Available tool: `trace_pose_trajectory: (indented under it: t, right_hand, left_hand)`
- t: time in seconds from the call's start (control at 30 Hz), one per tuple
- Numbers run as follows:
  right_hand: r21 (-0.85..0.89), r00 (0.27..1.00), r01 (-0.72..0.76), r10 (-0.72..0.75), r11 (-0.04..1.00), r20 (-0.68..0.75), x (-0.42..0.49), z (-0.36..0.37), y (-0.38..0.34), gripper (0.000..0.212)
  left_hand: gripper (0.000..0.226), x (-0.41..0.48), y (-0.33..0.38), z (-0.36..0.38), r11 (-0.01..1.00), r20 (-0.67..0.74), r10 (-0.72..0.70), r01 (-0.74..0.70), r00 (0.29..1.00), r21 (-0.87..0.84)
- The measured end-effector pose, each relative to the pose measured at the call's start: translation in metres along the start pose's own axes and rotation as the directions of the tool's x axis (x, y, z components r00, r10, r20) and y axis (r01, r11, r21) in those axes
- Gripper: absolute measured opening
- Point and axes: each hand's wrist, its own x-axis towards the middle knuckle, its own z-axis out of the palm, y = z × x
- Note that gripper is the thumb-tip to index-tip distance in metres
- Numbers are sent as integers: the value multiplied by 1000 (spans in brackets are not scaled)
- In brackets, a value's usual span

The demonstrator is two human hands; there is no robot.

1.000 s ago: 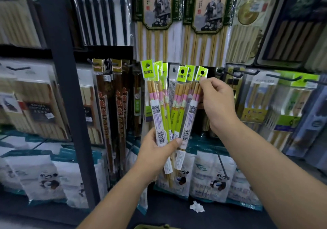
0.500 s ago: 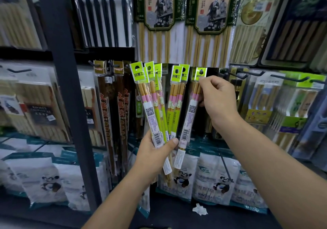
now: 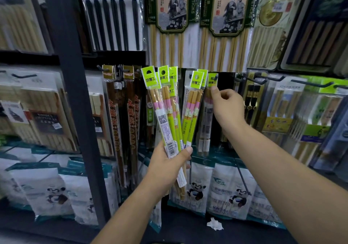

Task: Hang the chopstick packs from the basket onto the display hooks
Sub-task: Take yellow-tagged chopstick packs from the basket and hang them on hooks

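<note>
You are working bare-handed: your left hand and your right hand are showing uncovered from fingertips to wrist. Your left forearm and your right forearm are likewise showing bare along their whole visible length, right out to the edge of the view. The thumbnail on your left hand is showing short and evenly trimmed.
</note>
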Motion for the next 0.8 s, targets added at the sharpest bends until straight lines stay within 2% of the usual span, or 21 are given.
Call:
trace_pose_trajectory:
  t: [0.13,0.23,0.3,0.47,0.63,0.8]
  right_hand:
    - [51,998,-18,20,999,-53,-24,-6,1,8]
    - [277,996,14,-38,961,84,-44,-11,-12,18]
    - [331,981,81,-134,940,142,-53,-14,-22,20]
    - [346,966,170,-226,923,128,-56,-18,-36,16]
    - [345,952,88,-181,934,248,-54,-19,-32,15]
    - [354,965,99,-177,930,194,-50,-17,-32,4]
  left_hand:
    - [15,0,0,1,1000,-10,3,-3,1000,-9]
    - [19,-1,0,2,1000,5,10,-10,1000,21]
    - [17,-1,0,3,999,9,19,-20,1000,40]
    - [19,-4,0,5,999,31,25,-26,999,33]
    - [16,-6,0,5,1000,38,6,-6,999,2]
    - [15,-6,-1,4,1000,56,5,-4,998,-25]
